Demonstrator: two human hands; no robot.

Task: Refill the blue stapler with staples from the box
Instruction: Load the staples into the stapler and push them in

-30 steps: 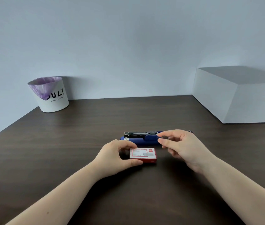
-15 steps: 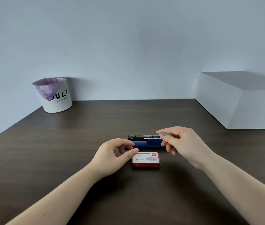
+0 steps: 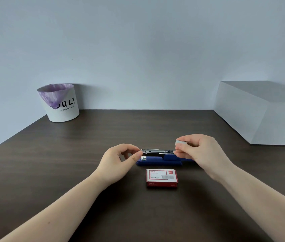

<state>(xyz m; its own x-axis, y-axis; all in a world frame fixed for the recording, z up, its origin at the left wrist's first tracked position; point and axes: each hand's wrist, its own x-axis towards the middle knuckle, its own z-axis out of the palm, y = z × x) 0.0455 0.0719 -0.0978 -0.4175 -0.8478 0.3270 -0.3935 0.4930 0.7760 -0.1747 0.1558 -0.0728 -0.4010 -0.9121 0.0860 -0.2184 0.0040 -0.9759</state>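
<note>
The blue stapler point(image 3: 159, 161) lies open on the dark table, its metal staple channel point(image 3: 157, 151) facing up. A red and white staple box point(image 3: 161, 177) lies closed just in front of it. My right hand point(image 3: 202, 152) pinches a small grey strip of staples point(image 3: 181, 142) above the stapler's right end. My left hand point(image 3: 120, 160) sits at the stapler's left end with thumb and forefinger touching the tip of the metal channel. The stapler's right end is hidden behind my right hand.
A white bin point(image 3: 60, 103) with a purple liner stands at the back left by the wall. A large white box point(image 3: 263, 110) occupies the back right. The table's left edge point(image 3: 7, 138) runs diagonally toward me.
My left hand let go of the staple box and moved up to the stapler's left tip. My right hand lifted slightly with the staple strip.
</note>
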